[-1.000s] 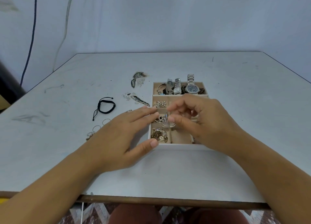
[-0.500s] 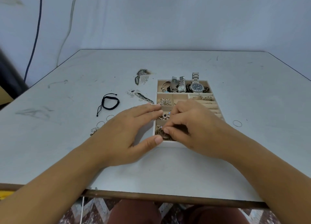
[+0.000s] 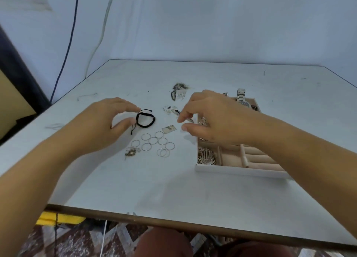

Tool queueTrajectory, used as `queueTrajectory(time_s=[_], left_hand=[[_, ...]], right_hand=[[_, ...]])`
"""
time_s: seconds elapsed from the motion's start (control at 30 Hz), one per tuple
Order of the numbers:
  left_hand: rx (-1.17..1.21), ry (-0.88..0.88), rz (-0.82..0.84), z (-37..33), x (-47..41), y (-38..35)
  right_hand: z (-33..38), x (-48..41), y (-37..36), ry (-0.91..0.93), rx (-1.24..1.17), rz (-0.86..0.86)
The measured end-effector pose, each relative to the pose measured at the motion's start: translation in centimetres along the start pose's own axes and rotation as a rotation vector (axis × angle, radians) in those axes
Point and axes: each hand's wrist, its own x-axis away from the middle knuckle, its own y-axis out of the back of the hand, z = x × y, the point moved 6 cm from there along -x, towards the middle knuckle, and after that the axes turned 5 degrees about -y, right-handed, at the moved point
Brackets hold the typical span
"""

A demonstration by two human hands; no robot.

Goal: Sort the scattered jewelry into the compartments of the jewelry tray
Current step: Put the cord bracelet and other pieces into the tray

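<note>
On the white table, just left of the jewelry tray, the unsorted pieces are spread: a black cord bracelet, a cluster of thin wire rings lying flat and partly overlapping, a small tangled gold piece and a small flat silver plate. The bracelet can be judged light, soft and limp, so it is best pinched on the woven band rather than on its trailing cord; the rings are likely stiff, very light and slippery against the smooth top, and would be better slid or lifted by an edge one at a time. The left hand is held just beside the bracelet, thumb and fingers spread in an open curl, the fingertips almost touching the band but not seen to be closed on it. The right hand hovers over the tray's left edge, thumb and forefinger slightly apart and apparently holding nothing, near the silver plate and apart from the rings below it.
</note>
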Motion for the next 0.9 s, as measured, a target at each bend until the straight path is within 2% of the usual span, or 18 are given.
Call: queueTrajectory(time_s=[0.23,0.33,0.53,0.77,0.9], left_hand=[[0.031,0.105,0.109,3.1,-2.4,-2.0],[0.056,0.097,0.193,3.6,-3.2,-3.3],[0.234,0.093,0.09,3.9,-3.0,-3.3],[0.174,0.146,0.145,4.6,-2.4,-2.6],[0.163,0.134,0.102,4.2,-1.7,-2.2]], right_hand=[[2.0,-4.3,-3.4,0.024,0.021,0.138],[3.0,-5.2,-4.8,0.042,0.004,0.182],[5.7,-5.9,-6.6,0.099,-0.057,0.236],[7.2,-5.8,-7.4,0.129,-0.099,0.249],[6.8,-5.4,-7.8,0.086,-0.104,0.273]])
